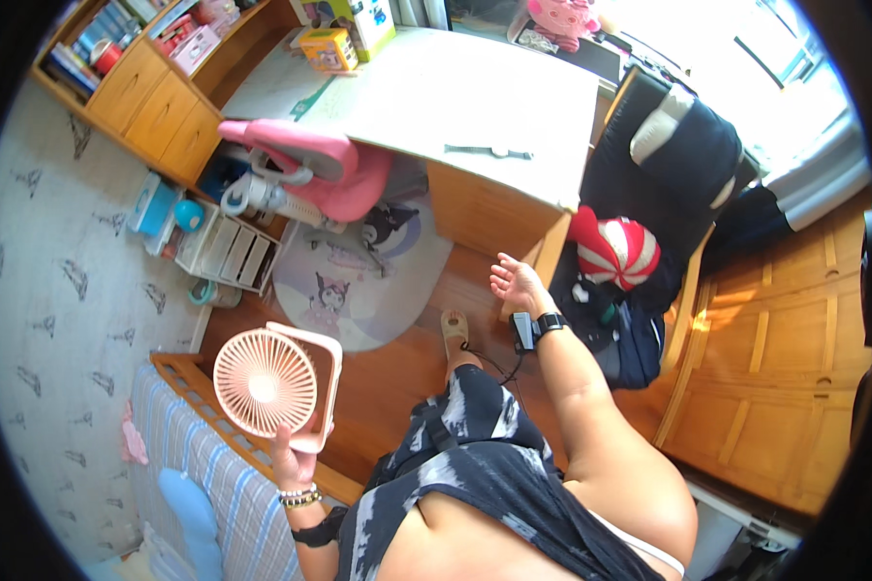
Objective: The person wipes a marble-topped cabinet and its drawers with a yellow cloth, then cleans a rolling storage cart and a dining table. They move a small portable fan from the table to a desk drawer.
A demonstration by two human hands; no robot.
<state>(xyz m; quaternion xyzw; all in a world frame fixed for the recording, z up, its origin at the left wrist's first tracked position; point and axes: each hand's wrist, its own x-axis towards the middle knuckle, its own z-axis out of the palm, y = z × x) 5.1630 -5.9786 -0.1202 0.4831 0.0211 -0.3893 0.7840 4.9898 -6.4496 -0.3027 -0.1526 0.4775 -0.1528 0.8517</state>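
My left hand [292, 459] grips a pink portable fan [265, 383] by the lower part of its frame, holding it up over the floor beside the bed. The round grille faces up toward me, and a squared stand [330, 385] is folded out to its right. My fingers behind the fan are mostly hidden. My right hand [514, 282] hangs in the air near the desk's wooden side panel [490, 203], palm up with loosely spread fingers and nothing in it. A strapped device [525, 332] with a cable sits on that wrist.
A white-topped desk [450, 94] carries a wristwatch [488, 152] and boxes [329, 50]. A pink chair [312, 163] stands on a round rug [378, 305]. The bed [211, 443] lies left. To the right are a dark seat with a red-and-white cushion [618, 253] and wooden cabinet doors [777, 356].
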